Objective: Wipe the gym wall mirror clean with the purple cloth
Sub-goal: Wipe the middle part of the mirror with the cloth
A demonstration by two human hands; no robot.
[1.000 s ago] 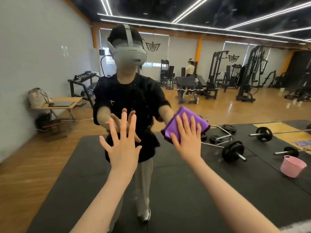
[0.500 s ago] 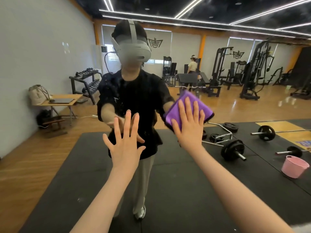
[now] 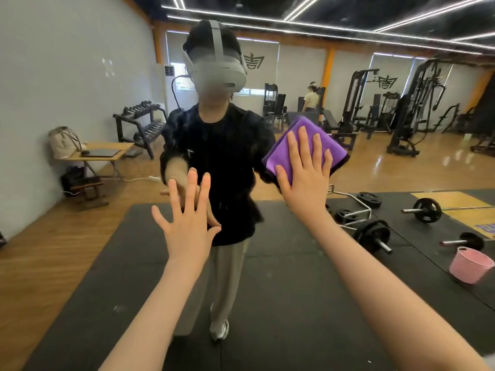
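The wiping step is under way. The right hand lies flat against the wall mirror just right of frame centre, its fingers straight and slightly spread, pressing the folded purple cloth onto the glass — the cloth shows above and to both sides of the hand, its lower part hidden beneath the palm. The left hand is at centre left of the frame, palm toward the glass, its 5 fingers straight and fanned apart and holding nothing; it appears to brace on the mirror, though actual contact cannot be confirmed.

The glass over the reflected dark shirt, just left of the cloth, looks hazy and streaked, so that patch probably needs attention. In the reflection lie a pink bucket at lower right and a desk at middle left.

Judging from this, most of the mirror is yet to be covered. The next move calls for sliding the cloth across the glass under even palm pressure, in overlapping passes toward the streaked centre, keeping the fold flat so no edge bunches — and shifting the bracing hand out of the cloth's path so it leaves no fresh prints.
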